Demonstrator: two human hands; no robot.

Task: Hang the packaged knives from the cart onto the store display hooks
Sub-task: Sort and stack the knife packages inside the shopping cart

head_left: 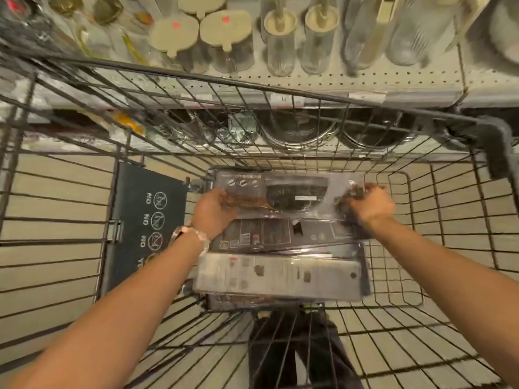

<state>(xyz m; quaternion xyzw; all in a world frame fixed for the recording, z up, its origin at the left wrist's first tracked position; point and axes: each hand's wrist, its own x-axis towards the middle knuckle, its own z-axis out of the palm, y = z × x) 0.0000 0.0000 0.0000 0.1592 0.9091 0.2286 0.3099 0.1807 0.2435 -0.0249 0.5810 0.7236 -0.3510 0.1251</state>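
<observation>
Both arms reach down into a wire shopping cart (309,99) seen from above. The left hand (212,213) grasps the left end of a clear-fronted knife package (292,195), thumb on the top face and the other fingers hidden beneath it. The right hand (375,204) is clenched round the right end of the same package, its fingers curled over the edge; motion blur smears that end, so the exact grip is hard to read. The package lies crosswise in the cart, long side running left to right, with a dark curved blade showing through the plastic. It sits at the top of a stack of more packages (278,276) in the bottom of the basket: one with a dark printed back lies directly under it and nearer the person, then a grey one with small printed marks, then the edge of another below that. Whether the held package is lifted off the stack or resting on it cannot be told. A bracelet (196,237) circles the left wrist. To the left of the stack, the cart's folded child seat flap (146,217) shows white warning symbols. Beyond the cart's far rim stands a white store shelf (337,77) carrying glass jars (224,37) with pale lids and ribbed glass bottles (317,37), and a lower shelf holds round metal pans (297,130). The floor under the cart is pale tile
</observation>
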